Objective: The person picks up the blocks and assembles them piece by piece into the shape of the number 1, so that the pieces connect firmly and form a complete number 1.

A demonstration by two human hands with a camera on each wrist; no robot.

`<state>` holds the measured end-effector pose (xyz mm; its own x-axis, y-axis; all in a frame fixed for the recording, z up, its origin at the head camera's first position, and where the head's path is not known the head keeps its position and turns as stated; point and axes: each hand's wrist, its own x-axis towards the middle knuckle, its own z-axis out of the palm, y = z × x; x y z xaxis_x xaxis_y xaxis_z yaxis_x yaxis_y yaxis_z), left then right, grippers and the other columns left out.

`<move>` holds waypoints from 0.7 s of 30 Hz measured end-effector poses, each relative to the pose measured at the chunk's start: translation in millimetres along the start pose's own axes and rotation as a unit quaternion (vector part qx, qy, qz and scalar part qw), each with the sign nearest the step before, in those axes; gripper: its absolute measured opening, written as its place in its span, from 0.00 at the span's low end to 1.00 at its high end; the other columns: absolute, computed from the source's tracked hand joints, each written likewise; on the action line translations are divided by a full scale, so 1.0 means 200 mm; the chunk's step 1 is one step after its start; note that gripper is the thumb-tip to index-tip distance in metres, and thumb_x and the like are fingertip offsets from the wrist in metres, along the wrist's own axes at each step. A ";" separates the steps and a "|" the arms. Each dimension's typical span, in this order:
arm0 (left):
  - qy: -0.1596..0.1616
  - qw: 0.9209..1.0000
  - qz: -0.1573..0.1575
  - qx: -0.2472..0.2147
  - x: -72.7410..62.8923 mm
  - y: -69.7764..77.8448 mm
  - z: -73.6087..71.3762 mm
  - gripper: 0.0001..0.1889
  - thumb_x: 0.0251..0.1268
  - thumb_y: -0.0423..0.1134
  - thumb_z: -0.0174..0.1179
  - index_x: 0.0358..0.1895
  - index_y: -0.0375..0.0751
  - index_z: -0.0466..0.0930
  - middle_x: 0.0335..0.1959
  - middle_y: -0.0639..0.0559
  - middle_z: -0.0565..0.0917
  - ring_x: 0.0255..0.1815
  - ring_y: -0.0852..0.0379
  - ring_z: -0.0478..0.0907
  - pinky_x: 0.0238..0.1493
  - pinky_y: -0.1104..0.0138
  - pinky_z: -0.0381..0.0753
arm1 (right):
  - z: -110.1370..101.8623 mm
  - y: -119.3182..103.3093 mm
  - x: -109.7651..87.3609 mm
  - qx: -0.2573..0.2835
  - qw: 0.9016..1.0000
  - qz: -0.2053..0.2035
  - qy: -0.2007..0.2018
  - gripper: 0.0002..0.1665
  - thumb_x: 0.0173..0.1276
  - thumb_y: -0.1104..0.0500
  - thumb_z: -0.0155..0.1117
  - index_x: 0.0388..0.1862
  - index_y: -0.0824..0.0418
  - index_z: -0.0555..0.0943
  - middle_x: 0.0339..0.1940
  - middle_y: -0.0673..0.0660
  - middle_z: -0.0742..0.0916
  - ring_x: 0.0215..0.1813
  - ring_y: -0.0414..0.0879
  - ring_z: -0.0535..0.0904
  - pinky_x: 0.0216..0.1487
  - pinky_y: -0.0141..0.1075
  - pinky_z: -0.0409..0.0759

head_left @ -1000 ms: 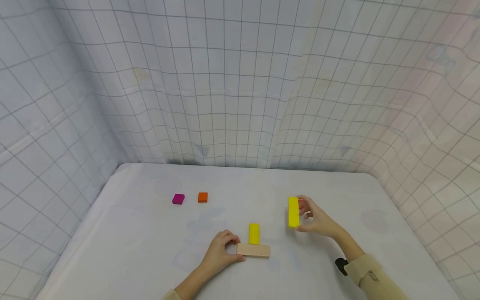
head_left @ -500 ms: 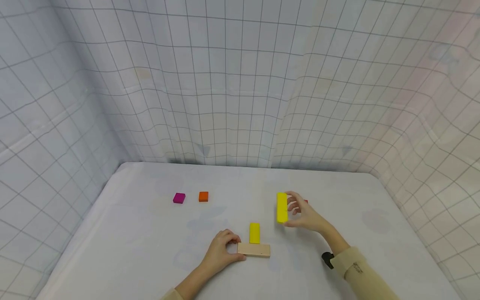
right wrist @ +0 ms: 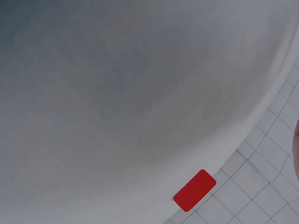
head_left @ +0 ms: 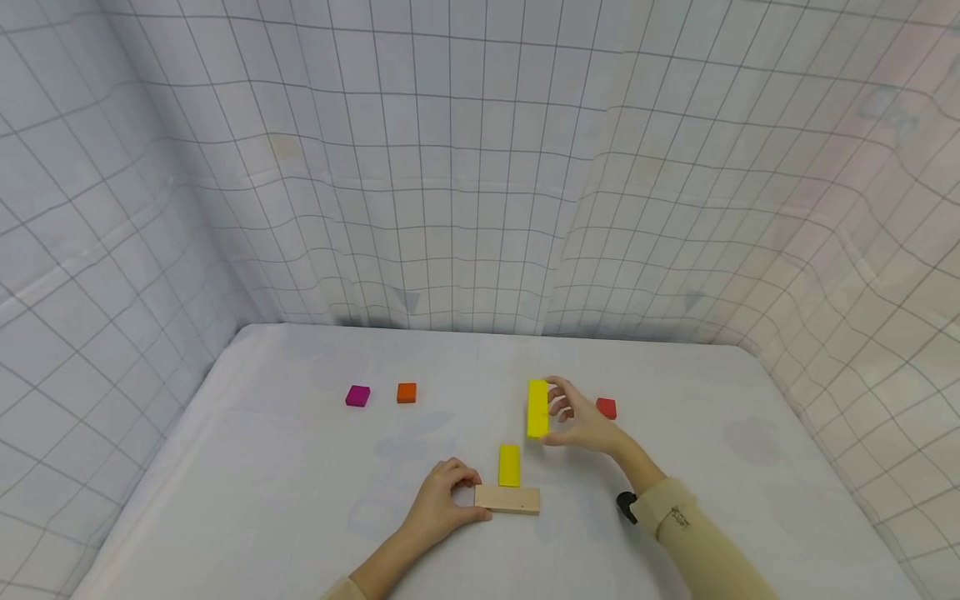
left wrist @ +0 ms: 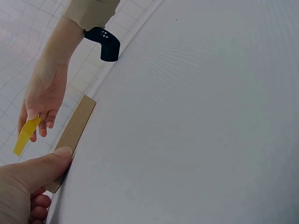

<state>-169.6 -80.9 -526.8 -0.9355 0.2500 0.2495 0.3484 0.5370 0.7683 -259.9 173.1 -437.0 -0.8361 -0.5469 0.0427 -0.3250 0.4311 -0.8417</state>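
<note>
Near the front of the table, my left hand [head_left: 445, 506] pinches the left end of a plain wooden block [head_left: 508, 499], thumb in front and fingers behind. In the left wrist view the thumb presses on that wooden block [left wrist: 77, 126]. A small yellow block [head_left: 509, 465] touches or nearly touches its far side; I cannot tell which. Up and to the right, my right hand [head_left: 583, 419] holds a longer yellow block [head_left: 537, 409] by its two ends, raised off the table. Only a sliver of the right hand [right wrist: 296, 149] shows in the right wrist view.
A red block [head_left: 607, 407] lies just right of my right hand. Farther left on the white table [head_left: 300, 467] are an orange block [head_left: 407, 392] and a magenta block [head_left: 357, 396]. Grid-patterned curtains [head_left: 480, 167] hang around the back and sides.
My right hand has carried the longer yellow block leftward, toward the small yellow one. This uncovers the red block. The left hand and the wooden block have stayed put.
</note>
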 end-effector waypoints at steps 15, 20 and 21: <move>-0.002 1.000 0.004 0.000 0.01 0.00 0.00 0.20 0.32 0.48 0.76 0.31 0.46 0.79 0.30 0.63 0.74 0.34 0.62 0.67 0.38 0.69 0.70 | 0.06 0.19 0.18 -0.005 1.000 -0.007 -0.006 0.50 0.48 0.61 0.73 0.66 0.65 0.55 0.49 0.62 0.72 0.44 0.51 0.71 0.46 0.36 0.72; -0.003 1.000 0.004 -0.002 0.00 -0.01 0.00 0.20 0.33 0.48 0.76 0.31 0.47 0.79 0.30 0.63 0.73 0.34 0.62 0.67 0.38 0.69 0.70 | 0.09 0.20 0.21 -0.006 1.000 0.004 -0.025 0.50 0.49 0.61 0.73 0.66 0.64 0.54 0.49 0.61 0.72 0.44 0.50 0.71 0.47 0.38 0.71; -0.003 1.000 0.004 -0.002 0.00 -0.01 0.00 0.20 0.33 0.48 0.75 0.31 0.47 0.79 0.30 0.63 0.73 0.34 0.62 0.67 0.38 0.69 0.70 | 0.09 0.20 0.22 -0.004 1.000 0.009 -0.028 0.50 0.49 0.61 0.73 0.66 0.64 0.54 0.49 0.60 0.72 0.44 0.49 0.71 0.47 0.38 0.71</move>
<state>-171.0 -81.8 -527.5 -0.9324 0.2595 0.2516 0.3554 0.5313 0.7690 -301.2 153.4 -478.5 -0.8164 -0.5775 -0.0033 -0.3129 0.4472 -0.8379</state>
